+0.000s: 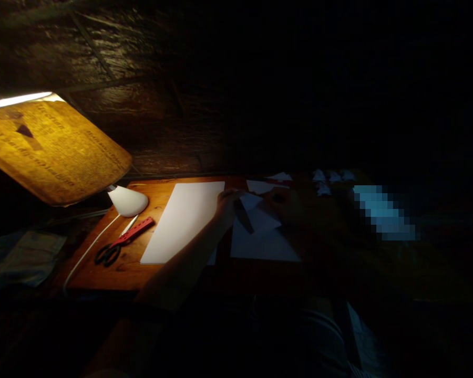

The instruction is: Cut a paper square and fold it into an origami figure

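Note:
My left hand (pixel 226 201) is closed on the left edge of a white piece of paper (pixel 260 212), which looks partly folded and is held just above the table. At its right edge, my right hand (pixel 282 203) also grips the paper, with the fingers bent and mostly in shadow. Beneath it lies a flat white sheet (pixel 262 248). A larger white sheet or stack of paper (pixel 189 220) rests to the left, partly covered by my left forearm. How the held paper is creased cannot be made out in the dim light.
Black-handled scissors (pixel 112 254) and a red ruler-like strip (pixel 136 231) lie on the wooden table (pixel 102 278) at left, near a lamp (pixel 128 201) with a cord. Several small folded paper pieces (pixel 322 188) stand at the back right. More paper (pixel 262 186) lies behind my hands.

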Action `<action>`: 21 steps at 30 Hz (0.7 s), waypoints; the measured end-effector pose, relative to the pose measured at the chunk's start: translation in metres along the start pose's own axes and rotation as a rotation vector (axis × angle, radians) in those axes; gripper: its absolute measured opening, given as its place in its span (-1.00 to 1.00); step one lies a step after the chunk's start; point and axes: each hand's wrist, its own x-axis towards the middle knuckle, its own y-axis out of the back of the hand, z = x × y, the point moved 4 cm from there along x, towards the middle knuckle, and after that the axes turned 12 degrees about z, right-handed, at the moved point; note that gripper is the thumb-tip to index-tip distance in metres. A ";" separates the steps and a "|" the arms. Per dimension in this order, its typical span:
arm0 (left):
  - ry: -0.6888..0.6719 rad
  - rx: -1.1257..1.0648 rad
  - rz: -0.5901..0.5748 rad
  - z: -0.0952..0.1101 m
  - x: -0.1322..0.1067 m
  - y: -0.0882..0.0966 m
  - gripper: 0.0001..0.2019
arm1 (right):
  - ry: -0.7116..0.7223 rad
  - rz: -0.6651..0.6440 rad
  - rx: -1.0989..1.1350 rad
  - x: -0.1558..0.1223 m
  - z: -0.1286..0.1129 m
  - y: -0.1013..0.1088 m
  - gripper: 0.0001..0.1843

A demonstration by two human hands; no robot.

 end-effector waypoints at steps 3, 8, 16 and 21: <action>-0.033 0.022 0.008 -0.006 0.006 0.006 -0.70 | -0.021 0.000 0.040 -0.001 0.002 -0.001 -0.83; -0.054 0.019 0.028 -0.013 0.015 0.013 -0.67 | -0.014 -0.023 0.015 -0.001 0.006 -0.005 -0.81; -0.021 -0.070 -0.019 -0.004 0.000 -0.001 -0.61 | -0.022 -0.033 0.018 0.001 0.009 -0.005 -0.82; -0.042 -0.085 -0.033 0.000 -0.003 -0.003 -0.57 | 0.003 -0.064 -0.025 0.001 0.008 -0.006 -0.79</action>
